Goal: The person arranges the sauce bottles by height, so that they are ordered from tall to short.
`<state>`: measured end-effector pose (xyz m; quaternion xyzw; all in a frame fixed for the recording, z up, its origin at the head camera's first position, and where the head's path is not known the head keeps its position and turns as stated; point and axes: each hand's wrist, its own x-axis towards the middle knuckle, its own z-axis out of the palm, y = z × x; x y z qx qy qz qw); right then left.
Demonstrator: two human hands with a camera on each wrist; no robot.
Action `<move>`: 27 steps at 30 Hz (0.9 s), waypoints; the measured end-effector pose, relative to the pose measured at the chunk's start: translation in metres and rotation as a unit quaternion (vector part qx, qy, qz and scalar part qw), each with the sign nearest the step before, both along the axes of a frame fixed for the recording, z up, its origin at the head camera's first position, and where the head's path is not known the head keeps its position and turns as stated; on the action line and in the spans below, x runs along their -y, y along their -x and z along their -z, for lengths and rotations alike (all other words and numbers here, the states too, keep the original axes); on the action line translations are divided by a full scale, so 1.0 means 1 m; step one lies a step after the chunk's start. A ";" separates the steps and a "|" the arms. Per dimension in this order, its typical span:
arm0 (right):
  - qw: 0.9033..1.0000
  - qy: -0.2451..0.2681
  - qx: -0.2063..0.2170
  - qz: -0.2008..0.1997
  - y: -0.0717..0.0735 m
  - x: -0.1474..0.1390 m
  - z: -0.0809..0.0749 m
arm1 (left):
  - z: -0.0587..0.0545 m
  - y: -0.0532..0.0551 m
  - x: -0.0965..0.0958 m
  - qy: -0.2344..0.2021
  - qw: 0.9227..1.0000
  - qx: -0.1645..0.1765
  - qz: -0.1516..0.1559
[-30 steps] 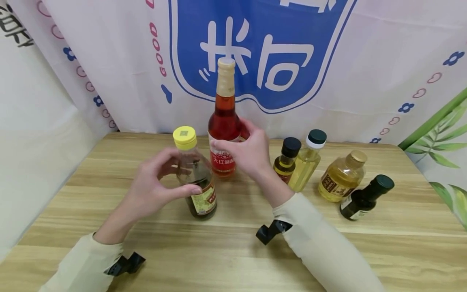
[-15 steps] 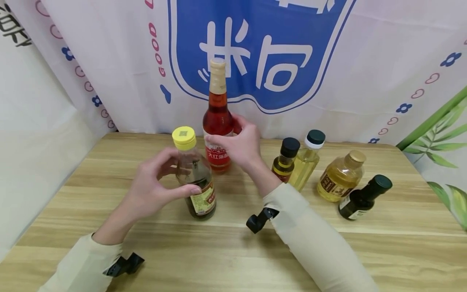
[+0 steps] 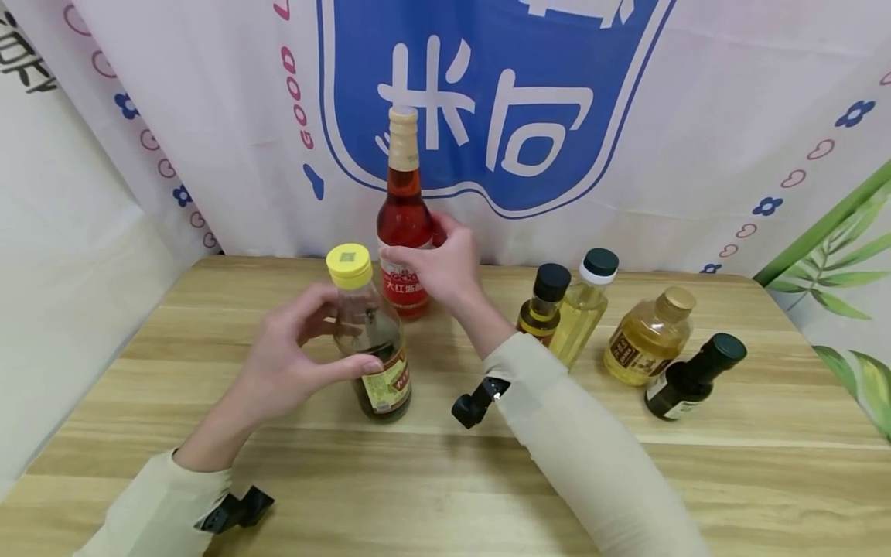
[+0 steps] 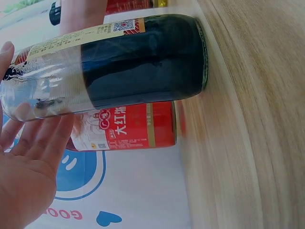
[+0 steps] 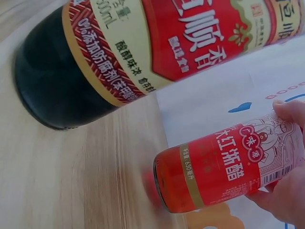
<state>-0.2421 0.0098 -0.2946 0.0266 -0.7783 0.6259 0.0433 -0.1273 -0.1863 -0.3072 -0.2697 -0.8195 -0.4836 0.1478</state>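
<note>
Right hand (image 3: 442,263) grasping: thumb across the front, fingers round the back of a tall red glass bottle (image 3: 404,216) with cream-wrapped neck, upright. Left hand (image 3: 288,356) also grasping, thumb at the label, fingers behind, round a clear glass bottle of dark liquid with a yellow cap (image 3: 386,387); this one taken as landmark. Red bottle is near it, behind and slightly right; whether its base touches the desk (image 3: 418,495), cannot tell.

Bottles: six, one of each kind, all upright. Four range off to the landmark's right. Nearest, a bit behind: small black-capped bottle with yellow bands (image 3: 541,313). Next out, also behind: slim clear bottle of pale yellow liquid, dark green and white cap (image 3: 579,313). Farther: squat round-shouldered bottle, amber contents, tan cap (image 3: 643,348). Farthest, about level: small dark bottle, green cap (image 3: 685,387).

Desk pale, streaked wood grain. Two cream fabric sleeves (image 3: 592,456), one black wrist device (image 3: 480,402) on each.

Writing: red bottle's label, 广味源, 大红浙醋, 630毫升, barcode. Landmark's, 恒顺, 0%添加防腐剂, QR code. Hanging behind landmark: white cloth (image 3: 237,155), blue shield (image 3: 480,93) with white characters, "GOOD" in pinkish-red letters. Small print on the other four unreadable.
</note>
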 end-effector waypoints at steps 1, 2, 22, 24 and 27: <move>1.000 0.001 0.001 0.001 0.001 0.001 0.001 | 0.000 0.000 0.000 0.001 1.000 0.001 -0.001; 1.000 0.002 0.002 0.001 0.002 0.002 0.002 | 0.000 -0.001 0.000 0.003 1.000 0.001 -0.002; 1.000 -0.022 0.005 -0.014 0.011 0.015 0.007 | 0.001 -0.002 0.000 0.008 1.000 0.004 -0.005; 1.000 -0.025 0.006 -0.015 0.011 0.015 0.007 | 0.001 -0.001 0.000 0.007 1.000 0.003 -0.005; 0.999 -0.028 0.004 -0.022 0.011 0.015 0.007 | 0.001 -0.001 0.000 0.005 1.000 0.002 -0.005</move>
